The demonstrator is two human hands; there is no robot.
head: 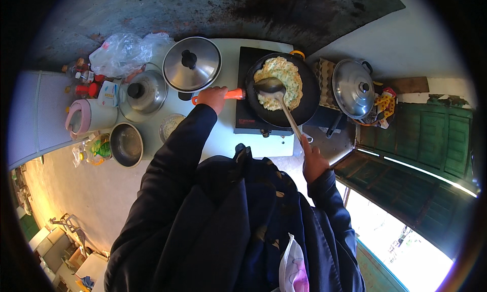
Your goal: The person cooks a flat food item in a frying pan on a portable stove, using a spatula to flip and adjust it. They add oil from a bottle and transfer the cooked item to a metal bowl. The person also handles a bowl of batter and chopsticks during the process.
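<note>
A black frying pan (310, 98) rests on a black gas stove (247, 113). My left hand (212, 99) is closed around its orange handle (235, 94). In the pan lies a pale yellow egg pancake (279, 67) with green flecks, ragged at its edge. My right hand (314, 162) grips the long handle of a metal ladle (271, 86). The ladle's bowl lies over the left-middle part of the pancake and hides some of it. Whether the bowl presses on the pancake, I cannot tell.
Left of the stove, the white table (228, 147) holds a lidded steel pot (201, 60), a second lidded pan (146, 100), a metal bowl (126, 144) and a bowl of speckled mixture (172, 125). Bottles (85, 77) crowd the far left. Egg trays (325, 83) and a large lidded pot (352, 90) stand right.
</note>
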